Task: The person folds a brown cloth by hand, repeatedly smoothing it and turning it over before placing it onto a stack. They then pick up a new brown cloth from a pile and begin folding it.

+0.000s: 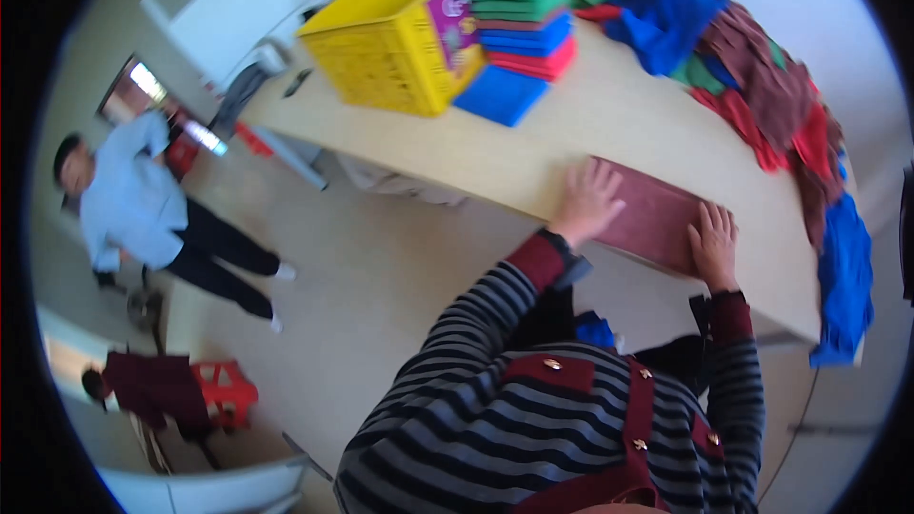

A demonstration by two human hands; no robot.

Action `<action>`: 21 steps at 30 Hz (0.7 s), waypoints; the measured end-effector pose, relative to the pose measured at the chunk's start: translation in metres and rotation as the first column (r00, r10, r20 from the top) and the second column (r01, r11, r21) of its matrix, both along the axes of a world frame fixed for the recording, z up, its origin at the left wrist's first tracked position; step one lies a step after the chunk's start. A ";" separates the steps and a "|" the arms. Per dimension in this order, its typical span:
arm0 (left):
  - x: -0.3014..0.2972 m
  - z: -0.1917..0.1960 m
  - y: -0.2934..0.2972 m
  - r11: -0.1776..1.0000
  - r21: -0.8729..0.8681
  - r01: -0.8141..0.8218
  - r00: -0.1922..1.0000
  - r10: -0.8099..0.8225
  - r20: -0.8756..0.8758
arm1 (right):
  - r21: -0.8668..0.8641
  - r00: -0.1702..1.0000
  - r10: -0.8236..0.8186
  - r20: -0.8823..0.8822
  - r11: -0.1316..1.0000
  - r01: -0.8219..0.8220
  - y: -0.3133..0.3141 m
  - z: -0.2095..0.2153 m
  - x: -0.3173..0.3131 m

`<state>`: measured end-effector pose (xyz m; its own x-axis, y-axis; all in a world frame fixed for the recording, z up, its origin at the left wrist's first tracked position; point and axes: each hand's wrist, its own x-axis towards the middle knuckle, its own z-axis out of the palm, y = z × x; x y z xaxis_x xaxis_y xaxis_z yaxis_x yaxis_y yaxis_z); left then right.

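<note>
While the left hand lies spread on one end of the folded brown cloth and the right hand on the other — nothing pinched — the piece sits at the near edge of the pale table. A folded stack looks done beside the yellow crate; the crumpled heap seems left to fold. Across the room, a person in light blue stands.
</note>
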<state>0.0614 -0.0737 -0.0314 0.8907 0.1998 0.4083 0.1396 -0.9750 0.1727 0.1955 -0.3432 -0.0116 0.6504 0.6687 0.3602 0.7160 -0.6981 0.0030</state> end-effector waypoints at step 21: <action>-0.002 0.001 0.012 0.981 -0.168 -0.096 0.995 0.092 -0.027 | -0.076 0.989 -0.077 -0.126 0.995 0.068 0.027 0.002 0.005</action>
<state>0.0598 -0.0620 -0.0306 0.8719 0.3476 0.3448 0.2342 -0.9145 0.3299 0.2006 -0.3161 -0.0098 0.7361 0.6388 0.2238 0.6609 -0.7497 -0.0342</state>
